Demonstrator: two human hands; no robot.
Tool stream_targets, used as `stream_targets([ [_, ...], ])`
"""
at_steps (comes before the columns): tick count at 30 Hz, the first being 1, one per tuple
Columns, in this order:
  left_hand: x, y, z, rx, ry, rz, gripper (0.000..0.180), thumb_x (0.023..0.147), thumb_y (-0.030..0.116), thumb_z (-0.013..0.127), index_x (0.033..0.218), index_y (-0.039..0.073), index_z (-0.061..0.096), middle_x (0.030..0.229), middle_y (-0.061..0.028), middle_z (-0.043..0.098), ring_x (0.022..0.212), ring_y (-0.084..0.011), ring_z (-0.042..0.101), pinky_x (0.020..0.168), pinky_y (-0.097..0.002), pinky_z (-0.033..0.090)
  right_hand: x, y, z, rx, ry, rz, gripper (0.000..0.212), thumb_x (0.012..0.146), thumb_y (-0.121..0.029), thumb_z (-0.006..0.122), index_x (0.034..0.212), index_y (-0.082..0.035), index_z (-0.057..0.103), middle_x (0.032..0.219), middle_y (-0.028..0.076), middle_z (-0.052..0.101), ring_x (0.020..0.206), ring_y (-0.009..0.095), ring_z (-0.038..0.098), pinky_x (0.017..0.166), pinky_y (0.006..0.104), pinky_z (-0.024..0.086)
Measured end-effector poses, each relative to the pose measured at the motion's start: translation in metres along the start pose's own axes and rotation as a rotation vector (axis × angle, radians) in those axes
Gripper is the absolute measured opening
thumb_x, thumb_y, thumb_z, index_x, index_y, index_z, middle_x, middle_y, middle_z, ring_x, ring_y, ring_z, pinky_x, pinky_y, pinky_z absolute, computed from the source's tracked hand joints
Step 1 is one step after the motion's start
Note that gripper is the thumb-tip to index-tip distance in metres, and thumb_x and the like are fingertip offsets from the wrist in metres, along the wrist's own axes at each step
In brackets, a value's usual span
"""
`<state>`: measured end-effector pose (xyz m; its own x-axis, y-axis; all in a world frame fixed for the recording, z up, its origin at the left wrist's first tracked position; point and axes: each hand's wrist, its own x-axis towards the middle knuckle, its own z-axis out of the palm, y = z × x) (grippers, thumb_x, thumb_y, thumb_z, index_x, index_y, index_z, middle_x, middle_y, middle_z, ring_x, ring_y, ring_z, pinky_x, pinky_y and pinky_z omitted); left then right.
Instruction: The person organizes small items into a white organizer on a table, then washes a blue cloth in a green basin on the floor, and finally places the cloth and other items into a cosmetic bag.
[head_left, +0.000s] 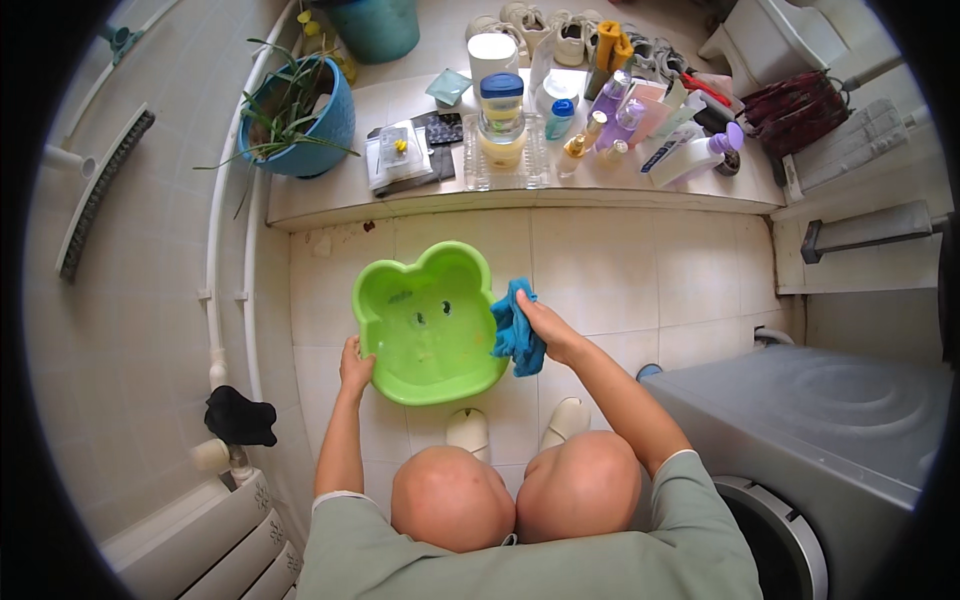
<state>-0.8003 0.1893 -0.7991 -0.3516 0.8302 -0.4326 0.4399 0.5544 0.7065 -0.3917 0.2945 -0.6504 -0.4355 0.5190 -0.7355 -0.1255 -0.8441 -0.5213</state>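
A green plastic basin with a lobed rim and a printed face inside is in front of my knees. My left hand grips its left rim, the thumb over the edge and the other fingers mostly hidden behind it. On the opposite side, my right hand holds a crumpled blue cloth against the basin's right rim. The cloth hangs down from my fingers. Inside the basin I see no loose objects.
Beyond the basin runs a raised ledge with several bottles, a clear tray and a potted plant. A grey washing machine stands to my right. A white radiator and pipes line the left wall. My slippers are on the tiles.
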Motion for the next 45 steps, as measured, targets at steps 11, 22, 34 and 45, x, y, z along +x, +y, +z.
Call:
stream_targets([
  [11, -0.05, 0.279, 0.066, -0.356, -0.592, 0.205, 0.042, 0.087, 0.028, 0.067, 0.118, 0.001, 0.057, 0.123, -0.0135, 0.056, 0.118, -0.0213, 0.048, 0.1, -0.0366, 0.037, -0.047, -0.062, 0.005, 0.132, -0.172, -0.46, 0.051, 0.08, -0.02, 0.065, 0.125, -0.003, 0.047, 0.106, 0.006, 0.056, 0.094, 0.016, 0.057, 0.081, 0.0318, 0.05],
  [22, -0.062, 0.335, 0.086, -0.502, -0.427, 0.32, 0.019, 0.093, 0.019, 0.062, 0.096, 0.002, 0.056, 0.085, -0.0004, 0.06, 0.079, -0.0058, 0.053, 0.071, -0.0218, 0.043, -0.04, -0.035, -0.048, 0.034, 0.426, -0.495, 0.026, 0.084, -0.011, 0.053, 0.107, -0.001, 0.057, 0.105, 0.006, 0.06, 0.093, 0.012, 0.056, 0.084, 0.0263, 0.044],
  [34, -0.056, 0.376, 0.041, -0.53, -0.218, 0.522, 0.019, 0.09, 0.014, 0.065, 0.1, 0.003, 0.052, 0.077, 0.0004, 0.059, 0.068, -0.0032, 0.051, 0.061, -0.0174, 0.04, -0.042, -0.043, -0.037, -0.735, 0.741, -0.594, 0.031, 0.095, -0.029, 0.052, 0.094, 0.001, 0.059, 0.069, 0.01, 0.062, 0.07, 0.016, 0.062, 0.068, 0.032, 0.049],
  [45, -0.039, 0.389, 0.002, -0.06, -0.132, 0.682, 0.037, 0.08, 0.006, 0.071, 0.117, 0.002, 0.065, 0.101, -0.0058, 0.068, 0.086, -0.0107, 0.061, 0.078, -0.0232, 0.047, -0.064, -0.074, -0.064, -0.515, 0.899, -0.802, 0.044, 0.101, -0.035, 0.037, 0.1, 0.001, 0.062, 0.078, 0.011, 0.067, 0.067, 0.023, 0.057, 0.071, 0.0325, 0.046],
])
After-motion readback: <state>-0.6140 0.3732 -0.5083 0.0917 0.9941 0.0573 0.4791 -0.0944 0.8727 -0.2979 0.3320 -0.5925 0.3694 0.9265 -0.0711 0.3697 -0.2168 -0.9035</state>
